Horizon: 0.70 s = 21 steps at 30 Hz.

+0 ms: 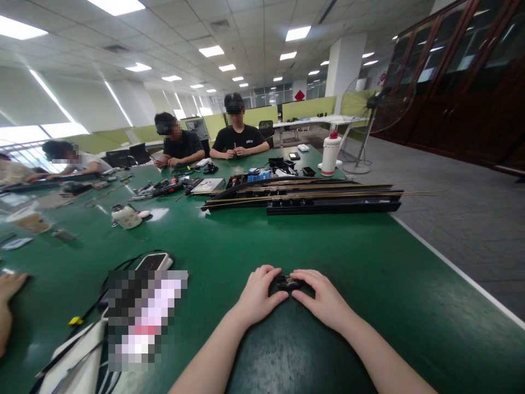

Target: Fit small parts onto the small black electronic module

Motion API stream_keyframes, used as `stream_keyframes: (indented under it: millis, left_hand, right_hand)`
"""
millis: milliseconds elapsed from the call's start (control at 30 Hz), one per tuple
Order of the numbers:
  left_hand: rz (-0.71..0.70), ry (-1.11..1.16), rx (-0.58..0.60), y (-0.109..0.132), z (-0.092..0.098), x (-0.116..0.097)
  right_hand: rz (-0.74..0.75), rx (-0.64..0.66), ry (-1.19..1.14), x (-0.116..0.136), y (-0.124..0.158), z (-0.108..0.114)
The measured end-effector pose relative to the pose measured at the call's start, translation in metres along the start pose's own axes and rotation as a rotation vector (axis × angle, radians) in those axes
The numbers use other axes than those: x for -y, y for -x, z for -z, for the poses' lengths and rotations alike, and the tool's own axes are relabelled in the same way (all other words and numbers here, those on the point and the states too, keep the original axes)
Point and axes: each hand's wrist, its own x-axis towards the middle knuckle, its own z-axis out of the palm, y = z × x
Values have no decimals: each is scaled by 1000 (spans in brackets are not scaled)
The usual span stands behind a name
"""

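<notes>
A small black part [288, 282], its exact kind too small to make out, sits on the green table [229, 246] near its front edge. My left hand [260, 291] grips its left end between thumb and fingers. From the other side, my right hand [322, 298] pinches the right end in the same way. Both hands rest low over the tabletop, and their fingers partly cover the part.
Beyond my hands lie long black rails [334, 207] with thin brass-coloured rods. A white bottle [330, 156] with a red cap stands behind them. Left are a phone [153, 262], cables and a small pot [126, 216]. Several people sit around the table; a co-worker's hand [12, 285] shows at far left.
</notes>
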Motion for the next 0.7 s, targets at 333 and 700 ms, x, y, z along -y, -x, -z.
stream_keyframes:
  millis: [333,700]
  left_hand:
    - [-41,-14,-28,-1,-1,-1]
    - [-68,11,-2,1,3,-1]
  right_hand:
    - [40,14,69,0,0,-2]
    - [39,32,52,0,1,-2]
